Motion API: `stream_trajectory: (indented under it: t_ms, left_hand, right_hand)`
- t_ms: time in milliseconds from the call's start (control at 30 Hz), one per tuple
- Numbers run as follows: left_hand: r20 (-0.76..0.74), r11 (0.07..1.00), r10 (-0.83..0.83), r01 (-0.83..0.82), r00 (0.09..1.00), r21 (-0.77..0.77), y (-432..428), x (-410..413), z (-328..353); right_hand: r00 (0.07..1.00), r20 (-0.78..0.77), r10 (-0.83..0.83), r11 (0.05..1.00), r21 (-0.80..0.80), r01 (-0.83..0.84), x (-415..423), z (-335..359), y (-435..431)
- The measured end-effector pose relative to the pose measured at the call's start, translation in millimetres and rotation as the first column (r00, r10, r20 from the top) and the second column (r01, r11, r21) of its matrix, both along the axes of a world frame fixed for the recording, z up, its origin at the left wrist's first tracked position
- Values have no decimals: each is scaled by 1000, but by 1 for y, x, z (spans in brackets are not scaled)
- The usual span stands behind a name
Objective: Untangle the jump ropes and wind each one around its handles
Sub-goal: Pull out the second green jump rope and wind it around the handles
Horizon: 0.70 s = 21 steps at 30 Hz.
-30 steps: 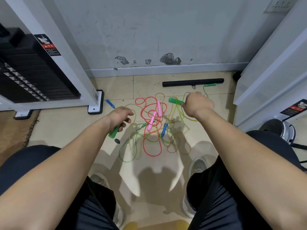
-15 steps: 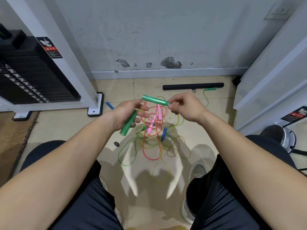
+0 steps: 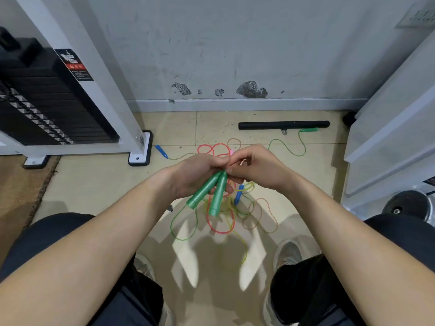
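Two green handles (image 3: 217,196) in left hand (image 3: 195,171) and right hand (image 3: 256,168)

green handles (image 3: 217,196), pair, between left hand (image 3: 195,172) and right hand (image 3: 259,168); below the hands, red rope (image 3: 220,232), green rope (image 3: 171,224), orange speckled rope (image 3: 276,222); blue handle (image 3: 238,196) under right hand; second blue handle (image 3: 161,151) left of left hand; black bar (image 3: 282,125) beyond right hand
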State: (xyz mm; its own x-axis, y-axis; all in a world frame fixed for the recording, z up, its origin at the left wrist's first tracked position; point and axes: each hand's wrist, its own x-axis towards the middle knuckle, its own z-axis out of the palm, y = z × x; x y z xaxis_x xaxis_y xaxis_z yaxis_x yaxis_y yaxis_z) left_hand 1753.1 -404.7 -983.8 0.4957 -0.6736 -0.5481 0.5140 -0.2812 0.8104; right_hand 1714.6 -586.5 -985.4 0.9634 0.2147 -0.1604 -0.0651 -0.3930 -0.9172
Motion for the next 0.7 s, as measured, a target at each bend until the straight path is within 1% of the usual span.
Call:
stream_trajectory:
  t_ms: [133, 167, 233, 267, 300, 333, 367, 400, 433, 500, 567, 633, 700]
  left_hand:
    - [78, 999, 42, -43, 996, 0, 3, 4, -6]
    - [102, 999, 41, -43, 994, 15, 4, 5, -5]
    - [158, 998, 34, -41, 987, 41, 4, 6, 2]
    - [174, 998, 26, -34, 984, 44, 5, 6, 5]
    - [183, 999, 7, -14, 983, 38, 6, 6, 8]
    - [188, 999, -25, 21, 982, 26, 7, 6, 10]
    - [190, 998, -65, 65, 980, 9, 9, 6, 13]
    - [191, 993, -110, 114, 975, -12, 10, 5, 14]
    - [193, 986, -151, 161, 969, -35, 11, 5, 15]
    - [199, 974, -195, 213, 960, -74, 14, 5, 15]
    - [190, 975, -183, 202, 965, -88, 16, 5, 15]
    - [172, 977, -176, 193, 969, -86, 17, 5, 15]
    - [160, 975, -192, 207, 968, -82, 16, 3, 14]
  right_hand:
    - [992, -58, -111, 994, 12, 112, 2, 0, 1]
    - [989, -54, -137, 991, -11, 136, 3, -1, 1]
    - [986, 4, -164, 982, -97, 164, 5, -3, -1]
    - [990, 11, -143, 981, -129, 143, 7, -3, -4]
    - [996, -20, -90, 989, -124, 87, 7, -2, -5]
    - [997, -73, -18, 998, -64, 13, 7, 0, -7]
    - [991, -122, 62, 998, 29, -59, 7, 1, -7]
    - [979, -154, 133, 987, 113, -116, 6, 1, -7]
    - [970, -169, 174, 975, 166, -147, 5, 2, -8]
    - [971, -174, 164, 976, 170, -135, 3, 8, -7]
    - [972, -208, 109, 986, 148, -79, 2, 11, -11]
    - [967, -233, 104, 990, 122, -77, 3, 12, -15]
    - [970, -222, 96, 994, 65, -83, 4, 10, -19]
